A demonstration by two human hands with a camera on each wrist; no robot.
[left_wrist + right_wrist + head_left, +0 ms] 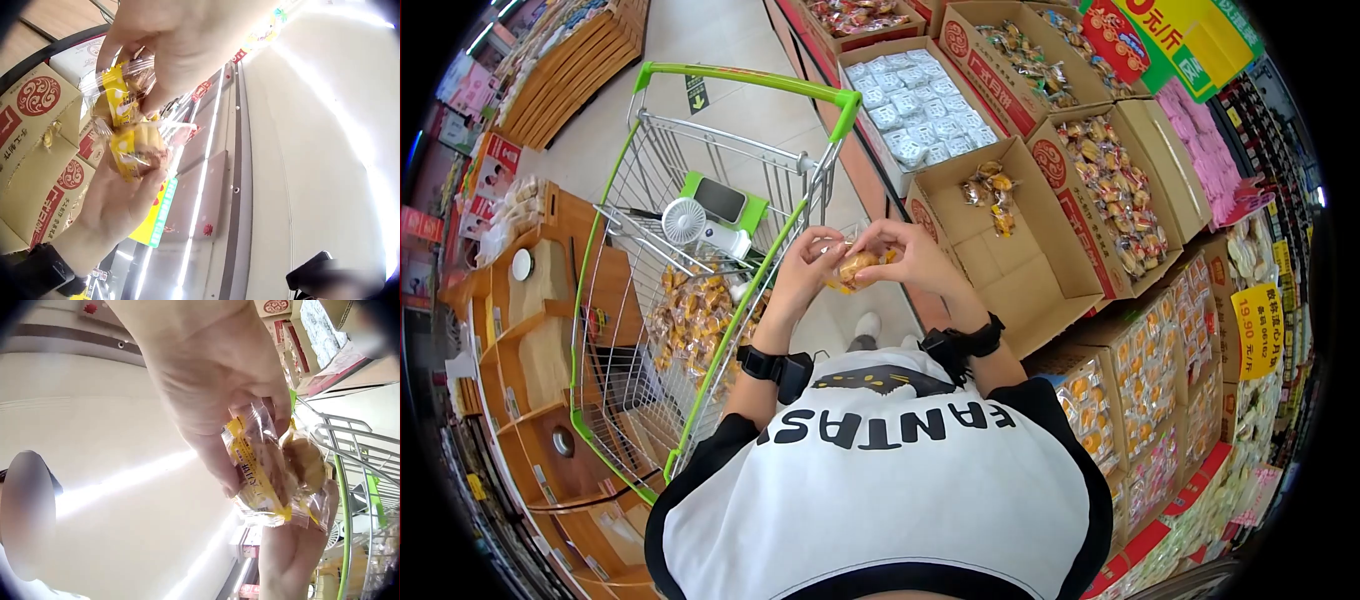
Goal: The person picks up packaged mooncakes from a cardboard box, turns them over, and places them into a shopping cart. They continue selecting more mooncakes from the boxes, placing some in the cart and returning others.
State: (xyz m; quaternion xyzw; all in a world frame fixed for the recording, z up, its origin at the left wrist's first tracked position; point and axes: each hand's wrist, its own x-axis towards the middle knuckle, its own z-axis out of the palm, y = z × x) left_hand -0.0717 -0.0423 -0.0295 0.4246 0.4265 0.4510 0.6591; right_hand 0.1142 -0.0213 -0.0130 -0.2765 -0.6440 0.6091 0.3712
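Note:
Both hands meet in front of the chest, beside the cart, in the head view. My left hand (806, 268) pinches a wrapped mooncake (122, 94), its clear film crossed by a yellow label. A second wrapped mooncake (259, 469) is between the curled thumb and fingers of my right hand (918, 258). The two packets lie side by side and overlap in both wrist views. Just beyond the right hand, a cardboard box (1000, 275) has several wrapped mooncakes (992, 190) near its far corner. Many similar packets (685, 318) lie in the shopping cart (750, 82).
A white fan (685, 221) and a phone (720, 201) sit at the cart's child seat. To the right stand boxes of mooncakes (1110, 190) and white packets (920, 105). Wooden shelving (565, 320) borders the cart's left side, and tiled floor (730, 35) shows ahead.

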